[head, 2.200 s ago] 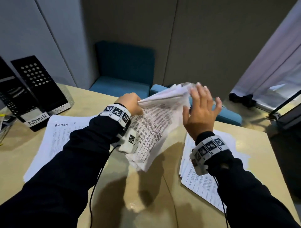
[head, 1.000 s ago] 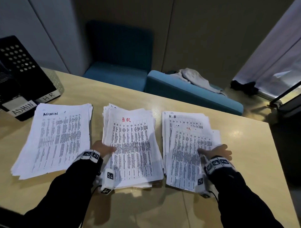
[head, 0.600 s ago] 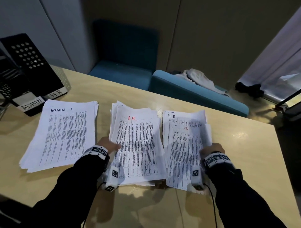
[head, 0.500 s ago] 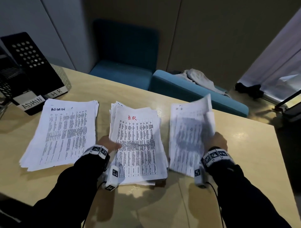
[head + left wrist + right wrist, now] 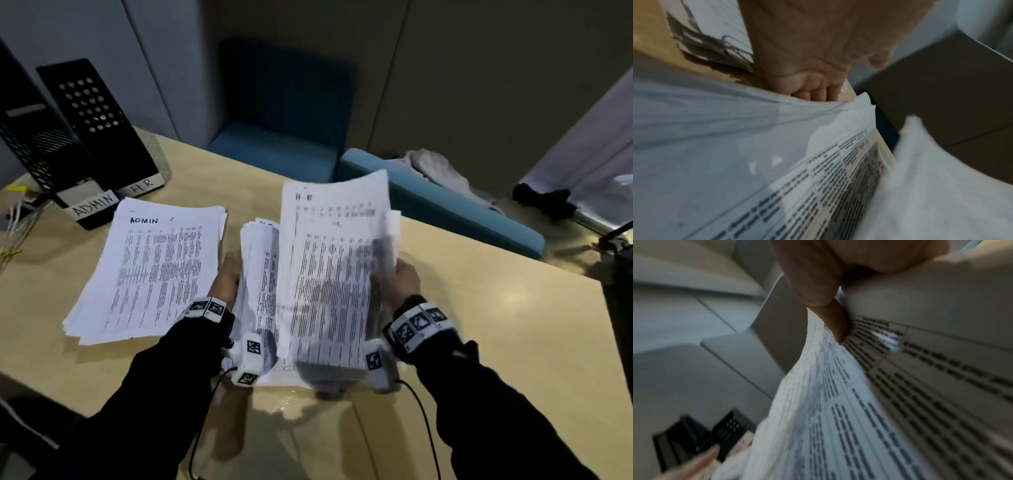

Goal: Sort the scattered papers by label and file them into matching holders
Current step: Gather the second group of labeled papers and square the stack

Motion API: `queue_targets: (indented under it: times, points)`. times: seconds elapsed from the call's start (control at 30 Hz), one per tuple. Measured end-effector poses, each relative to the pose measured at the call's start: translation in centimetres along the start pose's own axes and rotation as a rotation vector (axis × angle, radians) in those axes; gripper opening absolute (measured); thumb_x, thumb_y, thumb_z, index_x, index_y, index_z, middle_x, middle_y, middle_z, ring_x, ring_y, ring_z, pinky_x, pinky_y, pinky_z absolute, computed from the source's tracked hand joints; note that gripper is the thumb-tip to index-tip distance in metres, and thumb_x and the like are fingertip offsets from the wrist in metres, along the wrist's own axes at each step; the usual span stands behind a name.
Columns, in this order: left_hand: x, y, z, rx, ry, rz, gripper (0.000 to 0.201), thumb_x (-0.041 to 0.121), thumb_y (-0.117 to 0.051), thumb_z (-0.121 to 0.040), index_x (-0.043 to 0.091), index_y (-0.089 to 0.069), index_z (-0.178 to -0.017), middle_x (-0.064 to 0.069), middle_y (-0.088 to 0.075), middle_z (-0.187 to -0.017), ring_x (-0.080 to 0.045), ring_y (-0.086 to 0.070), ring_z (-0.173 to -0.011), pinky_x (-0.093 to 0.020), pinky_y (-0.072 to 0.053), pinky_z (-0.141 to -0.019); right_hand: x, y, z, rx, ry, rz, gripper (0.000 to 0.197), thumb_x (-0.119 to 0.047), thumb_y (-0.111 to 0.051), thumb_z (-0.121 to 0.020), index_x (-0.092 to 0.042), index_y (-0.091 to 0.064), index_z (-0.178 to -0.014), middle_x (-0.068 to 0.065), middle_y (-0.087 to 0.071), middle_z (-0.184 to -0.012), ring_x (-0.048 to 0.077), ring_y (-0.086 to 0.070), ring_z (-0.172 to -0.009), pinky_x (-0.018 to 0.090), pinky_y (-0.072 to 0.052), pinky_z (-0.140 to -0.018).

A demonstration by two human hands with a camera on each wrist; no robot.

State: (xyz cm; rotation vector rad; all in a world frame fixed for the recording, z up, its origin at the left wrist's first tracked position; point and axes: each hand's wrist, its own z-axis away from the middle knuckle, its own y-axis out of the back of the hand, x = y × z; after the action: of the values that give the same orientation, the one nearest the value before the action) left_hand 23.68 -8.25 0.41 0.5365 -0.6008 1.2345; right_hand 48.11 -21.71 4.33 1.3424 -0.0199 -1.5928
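Three stacks of printed sheets are in the head view. The ADMIN stack (image 5: 150, 267) lies flat at the left. My right hand (image 5: 400, 277) grips the right edge of an HR stack (image 5: 334, 267) and holds it tilted above the middle HR stack (image 5: 258, 274), covering most of it. In the right wrist view the thumb and fingers (image 5: 835, 321) pinch these sheets (image 5: 879, 402). My left hand (image 5: 226, 277) is at the middle stack's left edge, its fingers (image 5: 813, 91) curled in under the paper (image 5: 735, 146). Black perforated holders labelled ADMIN (image 5: 94, 205) and HR (image 5: 144, 186) stand at the far left.
The wooden table (image 5: 479, 325) has bare surface to the right. Blue seats (image 5: 274, 154) with a grey cloth (image 5: 435, 168) stand behind its far edge. A dark object (image 5: 616, 291) sits at the right edge, and thin cables (image 5: 17, 222) lie at the far left.
My right hand has lifted the right-hand HR stack off the table and carried it left over the middle HR stack. My left hand has stayed at that stack's left edge.
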Motion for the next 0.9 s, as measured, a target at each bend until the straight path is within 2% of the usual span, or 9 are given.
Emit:
queue_targets:
  times: [0.07,0.13,0.27,0.43,0.57,0.67,0.77,0.83,0.9]
  points:
    - [0.7,-0.2,1.6,0.002,-0.017,-0.009,0.077,0.065,-0.027,-0.093,0.009,-0.042,-0.142,-0.01,-0.047,-0.141,-0.029,-0.045,-0.131,-0.038,-0.034,-0.105,1.3,-2.3,0.8,-0.092,-0.036,0.124,0.023,-0.018,-0.061,-0.087,-0.002,-0.061,-0.102,0.012,-0.063,-0.088,0.022,-0.058,-0.068,0.021,-0.044,-0.056]
    - [0.8,-0.3,1.7,-0.035,-0.042,0.001,0.073,0.064,-0.031,-0.092,0.01,-0.044,-0.139,-0.003,-0.047,-0.137,-0.026,-0.045,-0.129,-0.034,-0.035,-0.102,2.2,-3.7,1.3,-0.124,-0.106,0.134,0.035,-0.018,-0.067,-0.082,-0.003,-0.057,-0.112,0.011,-0.063,-0.096,0.025,-0.061,-0.08,0.028,-0.053,-0.07]
    - [-1.0,0.3,-2.3,-0.071,-0.053,0.054,0.112,0.086,-0.058,-0.055,0.022,-0.041,-0.144,-0.002,-0.042,-0.148,-0.024,-0.041,-0.135,-0.044,-0.026,-0.115,2.9,-4.9,0.9,0.017,-0.147,0.248,0.077,-0.036,-0.071,-0.078,-0.005,-0.032,-0.136,0.015,-0.047,-0.131,0.034,-0.049,-0.119,0.047,-0.045,-0.099]
    - [-0.9,-0.3,-1.5,-0.091,0.007,-0.033,0.097,0.07,-0.074,-0.056,0.021,-0.051,-0.137,-0.004,-0.048,-0.143,-0.028,-0.048,-0.129,-0.046,-0.032,-0.112,3.0,-6.5,1.5,-0.141,0.006,0.193,0.094,-0.04,-0.062,-0.087,-0.008,-0.001,-0.151,0.012,-0.017,-0.157,0.032,-0.026,-0.141,0.044,-0.028,-0.114]
    - [-0.8,-0.7,0.8,-0.061,-0.024,-0.317,0.066,0.025,-0.077,-0.076,0.003,-0.05,-0.132,-0.009,-0.054,-0.134,-0.031,-0.054,-0.119,-0.035,-0.038,-0.098,3.3,-7.9,2.1,-0.315,0.111,0.115,0.1,-0.035,-0.063,-0.087,-0.009,0.01,-0.15,0.007,0.004,-0.16,0.025,-0.006,-0.147,0.04,-0.014,-0.12]
    - [-1.1,-0.9,1.6,-0.058,-0.178,-0.316,0.043,-0.002,-0.066,-0.083,-0.001,-0.057,-0.125,-0.016,-0.063,-0.122,-0.021,-0.057,-0.096,-0.028,-0.041,-0.089,3.3,-7.4,1.3,-0.234,0.053,-0.027,0.101,-0.019,-0.067,-0.083,-0.015,0.008,-0.151,0.007,-0.002,-0.16,0.028,-0.013,-0.146,0.047,-0.021,-0.118]
    - [-0.9,-0.9,2.9,-0.107,-0.297,-0.216,0.043,-0.003,-0.066,-0.083,0.001,-0.057,-0.125,-0.01,-0.065,-0.11,-0.02,-0.059,-0.097,-0.041,-0.045,-0.1,2.5,-5.6,0.0,-0.115,-0.011,-0.17,0.095,-0.006,-0.066,-0.08,-0.011,-0.002,-0.15,0.009,-0.032,-0.147,0.027,-0.038,-0.132,0.041,-0.038,-0.107]
    - [-0.1,-1.1,3.7,-0.131,-0.338,-0.162,0.044,-0.001,-0.066,-0.083,0.005,-0.055,-0.125,-0.002,-0.062,-0.107,-0.016,-0.056,-0.099,-0.032,-0.042,-0.094,1.3,-4.1,-1.1,-0.074,-0.015,-0.286,0.071,-0.004,-0.067,-0.079,-0.004,-0.03,-0.139,0.008,-0.052,-0.122,0.025,-0.053,-0.111,0.036,-0.047,-0.094]
    - [1.1,-1.8,4.4,-0.138,-0.371,-0.1,0.039,0.002,-0.066,-0.084,0.011,-0.056,-0.121,0.003,-0.062,-0.105,-0.015,-0.057,-0.096,-0.03,-0.04,-0.089,-0.1,-2.7,-1.9,-0.027,0.041,-0.297,0.031,-0.002,-0.069,-0.077,-0.003,-0.054,-0.103,0.014,-0.061,-0.1,0.026,-0.058,-0.097,0.033,-0.052,-0.08]
